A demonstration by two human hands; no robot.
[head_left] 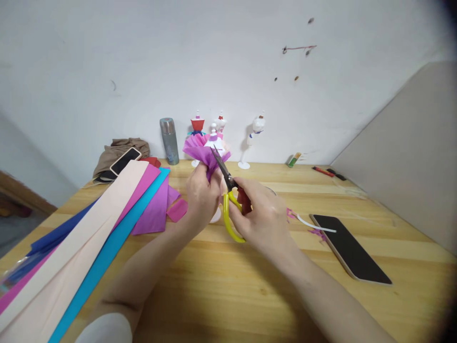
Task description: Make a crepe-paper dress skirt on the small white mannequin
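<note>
My left hand (204, 193) is closed around a small white dress form (215, 143) with a ruffle of purple crepe paper (198, 151) spreading from it. Yellow-handled scissors (227, 209) are gripped in my right hand (262, 207), their dark blades pointing up and left. The blade tips lie in front of the purple paper at the form's front; whether they touch it I cannot tell. My fingers cover the lower part of the form. A round white base (215, 216) shows below my left hand.
Several more dress forms, one with a red top (197, 125), stand by the wall. A grey flask (169, 142) is left of them. Paper strips (103, 228) and purple sheets (152, 214) lie left. A phone (352, 250), a glue stick (294, 159) and markers (323, 171) lie right.
</note>
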